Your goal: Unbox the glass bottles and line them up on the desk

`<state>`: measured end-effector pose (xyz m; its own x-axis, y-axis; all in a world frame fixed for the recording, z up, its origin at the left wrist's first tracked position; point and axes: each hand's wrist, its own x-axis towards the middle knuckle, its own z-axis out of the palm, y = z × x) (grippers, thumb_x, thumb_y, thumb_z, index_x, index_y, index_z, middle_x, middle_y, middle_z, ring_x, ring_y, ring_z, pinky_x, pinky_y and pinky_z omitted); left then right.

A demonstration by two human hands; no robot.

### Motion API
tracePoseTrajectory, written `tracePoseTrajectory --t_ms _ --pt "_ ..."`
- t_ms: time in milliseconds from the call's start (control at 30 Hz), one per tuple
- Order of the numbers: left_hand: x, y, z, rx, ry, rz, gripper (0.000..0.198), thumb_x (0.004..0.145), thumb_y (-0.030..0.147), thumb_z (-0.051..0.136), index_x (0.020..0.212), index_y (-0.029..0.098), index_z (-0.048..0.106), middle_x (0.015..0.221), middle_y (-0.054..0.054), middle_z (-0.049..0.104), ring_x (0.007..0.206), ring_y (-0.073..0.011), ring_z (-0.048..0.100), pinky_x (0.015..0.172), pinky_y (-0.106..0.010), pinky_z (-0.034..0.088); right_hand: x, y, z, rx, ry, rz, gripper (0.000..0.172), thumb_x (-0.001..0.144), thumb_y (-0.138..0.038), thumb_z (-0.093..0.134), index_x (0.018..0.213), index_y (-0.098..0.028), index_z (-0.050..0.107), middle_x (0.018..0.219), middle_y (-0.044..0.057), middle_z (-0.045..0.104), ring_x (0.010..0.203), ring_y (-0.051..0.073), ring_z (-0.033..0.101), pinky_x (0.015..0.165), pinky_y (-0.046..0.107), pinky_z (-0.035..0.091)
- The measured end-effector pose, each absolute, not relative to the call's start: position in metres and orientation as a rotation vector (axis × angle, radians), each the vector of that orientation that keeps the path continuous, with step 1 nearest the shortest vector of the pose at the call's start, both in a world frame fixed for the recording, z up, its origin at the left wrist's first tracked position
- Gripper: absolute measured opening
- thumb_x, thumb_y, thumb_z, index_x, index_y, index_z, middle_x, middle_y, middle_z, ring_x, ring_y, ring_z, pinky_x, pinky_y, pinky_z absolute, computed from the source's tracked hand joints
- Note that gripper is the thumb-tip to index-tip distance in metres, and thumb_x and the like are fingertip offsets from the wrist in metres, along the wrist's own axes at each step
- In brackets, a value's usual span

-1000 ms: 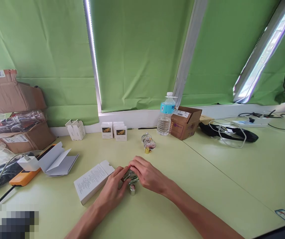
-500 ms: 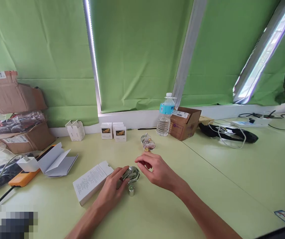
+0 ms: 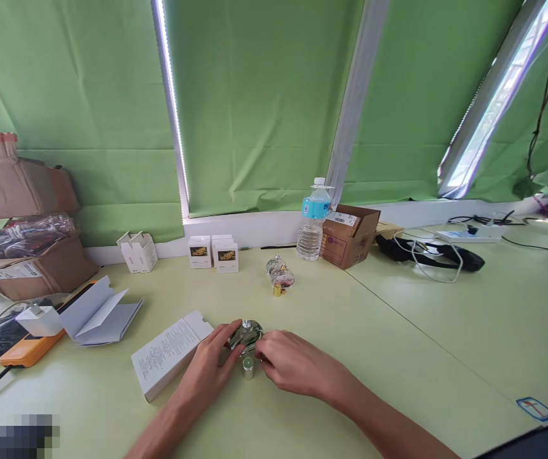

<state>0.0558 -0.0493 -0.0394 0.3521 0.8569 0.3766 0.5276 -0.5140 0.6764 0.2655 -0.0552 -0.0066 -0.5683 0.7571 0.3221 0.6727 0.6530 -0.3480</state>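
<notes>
A clear glass perfume bottle with a silver spray nozzle sits on the table, in the fingers of my left hand, which is closed around its left side. My right hand is at the bottle's right edge, its fingers curled and pinched together; whatever is between them is hidden. Just in front of the bottle, between both hands, stands a small silver cap. Beside my left hand lies a white printed carton. Farther back are more glass bottles, with a gold cap near them.
Small white boxes stand along the wall, with a water bottle and a brown carton to their right. At left are a folded white card, an orange power strip and stacked cardboard boxes. A black strap lies right.
My right hand has come down and toward me, from above the bottle's right to its right edge. My left hand stays on the bottle. The whole view has shifted slightly.
</notes>
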Motion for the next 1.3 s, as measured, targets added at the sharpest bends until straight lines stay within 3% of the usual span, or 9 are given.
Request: tracePoseTrajectory --t_ms 300,500,667,767,867,1167,1300 --pt "0.055 -0.05 -0.04 2.157 1.22 1.001 0.037 0.094 0.033 0.047 0.131 0.03 0.048 0.117 -0.002 0.063 0.088 -0.0158 0.062 0.085 -0.032 0.051 0.259 -0.056 0.002 -1.249 -2.721 0.258 0.013 0.087 -0.017 0.05 0.085 -0.018 0.062 0.086 0.006 0.067 0.078 0.022 0.064 0.06 0.026 0.036" --pt "0.055 -0.052 -0.039 2.157 1.225 0.981 0.038 0.094 0.034 0.047 0.132 0.031 0.047 0.115 -0.001 0.063 0.087 -0.016 0.062 0.084 -0.033 0.051 0.271 -0.053 0.018 -1.34 -2.625 0.4 0.009 0.084 -0.025 0.055 0.085 -0.02 0.062 0.084 0.004 0.066 0.081 0.021 0.062 0.06 0.025 0.035" --pt "0.055 -0.052 -0.04 2.141 1.226 0.972 0.039 0.094 0.035 0.046 0.133 0.03 0.046 0.119 -0.002 0.061 0.087 -0.0158 0.062 0.086 -0.033 0.051 0.284 -0.048 0.032 -1.446 -2.479 0.425 0.022 0.091 -0.031 0.047 0.08 -0.02 0.063 0.079 0.003 0.065 0.076 0.018 0.06 0.061 0.026 0.036" --pt "0.055 -0.052 -0.04 2.133 1.212 0.973 0.04 0.095 0.036 0.045 0.135 0.031 0.045 0.124 -0.002 0.06 0.092 -0.0158 0.063 0.088 -0.033 0.051 0.283 -0.043 0.03 -1.449 -2.381 0.365 0.022 0.091 -0.032 0.048 0.1 -0.02 0.063 0.1 0.005 0.066 0.084 0.019 0.06 0.07 0.027 0.039" --pt "0.054 -0.052 -0.041 2.129 1.197 0.972 0.043 0.095 0.037 0.046 0.137 0.033 0.042 0.13 -0.001 0.057 0.101 -0.0169 0.062 0.092 -0.032 0.05 0.275 -0.038 0.021 -1.352 -2.38 0.394 0.037 0.089 -0.033 0.055 0.124 -0.022 0.053 0.121 0.006 0.06 0.091 0.02 0.059 0.078 0.028 0.041" --pt "0.052 -0.056 -0.044 2.074 1.233 0.922 0.05 0.095 0.041 0.043 0.143 0.033 0.031 0.138 -0.005 0.053 0.111 -0.0206 0.061 0.097 -0.038 0.049 0.276 -0.025 0.01 -1.285 -2.414 0.43 0.019 0.086 -0.031 0.06 0.104 -0.023 0.061 0.096 0.001 0.066 0.08 0.016 0.06 0.067 0.023 0.039" --pt "0.052 -0.058 -0.04 2.092 1.299 0.94 0.045 0.096 0.041 0.041 0.14 0.033 0.035 0.136 -0.006 0.052 0.113 -0.021 0.059 0.094 -0.038 0.051 0.292 -0.01 0.009 -1.428 -2.376 0.353 0.018 0.082 -0.029 0.064 0.098 -0.022 0.063 0.09 0.001 0.067 0.077 0.017 0.06 0.064 0.023 0.036"
